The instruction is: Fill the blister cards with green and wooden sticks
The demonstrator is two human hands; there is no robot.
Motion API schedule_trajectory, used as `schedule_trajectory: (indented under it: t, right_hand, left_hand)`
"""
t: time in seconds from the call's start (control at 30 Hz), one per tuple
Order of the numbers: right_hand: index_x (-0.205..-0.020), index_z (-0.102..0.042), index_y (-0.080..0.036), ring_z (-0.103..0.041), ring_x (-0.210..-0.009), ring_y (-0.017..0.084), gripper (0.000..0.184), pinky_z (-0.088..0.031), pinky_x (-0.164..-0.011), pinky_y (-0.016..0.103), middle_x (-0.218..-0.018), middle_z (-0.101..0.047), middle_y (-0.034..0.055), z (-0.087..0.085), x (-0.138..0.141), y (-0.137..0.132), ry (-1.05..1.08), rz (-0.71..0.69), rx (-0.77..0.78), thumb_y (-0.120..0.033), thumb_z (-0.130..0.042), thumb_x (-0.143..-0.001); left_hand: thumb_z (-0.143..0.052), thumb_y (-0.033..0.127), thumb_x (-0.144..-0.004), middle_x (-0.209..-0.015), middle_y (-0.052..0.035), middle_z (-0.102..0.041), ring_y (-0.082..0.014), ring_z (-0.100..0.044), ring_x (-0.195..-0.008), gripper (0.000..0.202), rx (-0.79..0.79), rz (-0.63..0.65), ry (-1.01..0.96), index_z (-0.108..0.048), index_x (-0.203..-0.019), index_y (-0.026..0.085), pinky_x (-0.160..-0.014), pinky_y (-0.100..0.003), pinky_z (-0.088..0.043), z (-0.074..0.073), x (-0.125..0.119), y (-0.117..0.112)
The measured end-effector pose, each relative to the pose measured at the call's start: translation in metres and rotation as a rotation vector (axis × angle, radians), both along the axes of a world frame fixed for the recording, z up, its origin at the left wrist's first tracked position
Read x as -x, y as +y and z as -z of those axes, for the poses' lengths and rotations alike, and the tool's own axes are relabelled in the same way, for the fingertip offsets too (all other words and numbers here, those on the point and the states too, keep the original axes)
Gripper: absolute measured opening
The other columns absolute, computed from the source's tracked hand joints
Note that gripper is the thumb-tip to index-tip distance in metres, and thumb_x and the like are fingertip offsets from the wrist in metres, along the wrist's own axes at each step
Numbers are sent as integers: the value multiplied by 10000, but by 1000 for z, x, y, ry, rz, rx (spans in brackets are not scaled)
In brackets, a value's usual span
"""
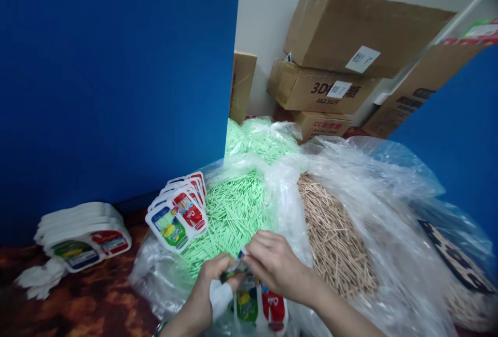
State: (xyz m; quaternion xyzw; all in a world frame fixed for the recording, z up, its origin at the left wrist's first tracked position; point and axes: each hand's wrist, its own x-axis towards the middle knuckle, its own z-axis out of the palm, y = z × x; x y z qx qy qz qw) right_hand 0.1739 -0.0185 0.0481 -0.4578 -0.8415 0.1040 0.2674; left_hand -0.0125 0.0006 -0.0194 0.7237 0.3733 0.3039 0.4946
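both hands meet low at the near edge of the desk (78,306), over the front of the plastic bags. the left hand (204,290) has its grip clamped on the top of a small printed pouch (259,303), thumb and fingers pinched at its upper edge, with a white patch showing at the heel of the palm. the right hand (274,264) comes in from the right and its grip is closed on the same upper edge, fingertips touching the left hand's. the pouch hangs below them, its green and red panels facing up, at the very front of the desk.

just behind the hands lies a clear bag of green sticks (233,212), open at the top, and beside it to the right a clear bag of tan wooden sticks (334,238); the two bags touch. a fanned stack of printed pouches (179,212) leans on the left rim of the green bag. further left, near the desk's left edge, sits another pile of pouches (83,236), flat and mostly white, against the blue partition (112,78). behind the bags, cardboard boxes (350,52) are stacked against the wall.
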Motion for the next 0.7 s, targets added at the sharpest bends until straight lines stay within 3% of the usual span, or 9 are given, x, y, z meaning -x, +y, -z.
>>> schedule_trajectory:
  t: [0.07, 0.13, 0.17, 0.23, 0.33, 0.4, 0.57, 0.7]
  right_hand:
    - [-917, -600, -199, -588, -727, 141, 234, -460, -649, 265, -796, -651, 27, -2, -9, 12, 150, -72, 176, -267, -381, -966]
    - [-1060, -572, -207, -619, -826, 135, 283, -489, -695, 261, -943, -665, 41, 3, -20, 31, 245, 25, 278, -287, -310, -988]
    - [-1093, -559, -200, -622, -856, 141, 294, -493, -717, 266, -983, -660, 54, 8, -23, 41, 205, 144, 282, -294, -300, -989]
    - [-1115, -558, -193, -625, -870, 153, 275, -487, -751, 269, -994, -655, 64, 24, -22, 61, -89, 314, 330, -321, -365, -966]
    - [-1052, -602, -164, -619, -893, 232, 339, -483, -742, 319, -992, -644, 115, 53, -4, 81, -306, 388, 380, -412, -597, -822]
    - [-990, -616, -137, -584, -951, 302, 379, -481, -731, 372, -1008, -620, 162, 71, 12, 88, -393, 440, 380, -434, -647, -758]
    - [-955, -604, -101, -540, -981, 320, 195, -451, -767, 429, -1009, -594, 203, 96, 34, 95, -529, 518, 363, -228, -514, -837]
    - [-949, -594, -111, -544, -991, 289, 221, -403, -840, 429, -1000, -608, 181, 103, 36, 95, -582, 515, 349, -73, -394, -862]
  left_hand:
    - [-627, 186, -771, -596, 46, -448, -119, -434, -574, 260, 10, -42, -7, -456, -575, 180, -551, -212, -354, 0, 6, 1]
    - [-650, 184, -749, -597, 42, -475, -118, -453, -566, 250, 23, -44, -35, -464, -583, 181, -544, -209, -359, 1, 9, 0]
    - [-655, 177, -740, -594, 39, -487, -119, -462, -560, 245, 16, -38, -48, -469, -580, 180, -538, -207, -360, 2, 10, -1]
    - [-671, 167, -716, -582, 33, -504, -118, -473, -546, 245, -31, -27, -69, -478, -565, 178, -526, -206, -357, 5, 11, -2]
    - [-685, 192, -711, -570, 20, -527, -123, -485, -532, 250, -122, -8, -106, -493, -551, 178, -515, -210, -361, 12, 12, -3]
    - [-679, 210, -723, -572, 11, -539, -127, -492, -532, 240, -150, 8, -121, -506, -560, 179, -512, -214, -368, 16, 15, -3]
    - [-661, 236, -724, -556, 12, -523, -125, -470, -510, 236, -174, -22, -136, -505, -554, 185, -492, -219, -360, 27, 16, -4]
    - [-655, 264, -716, -539, 10, -520, -123, -464, -493, 252, -183, -59, -151, -492, -540, 187, -466, -216, -347, 36, 13, -5]
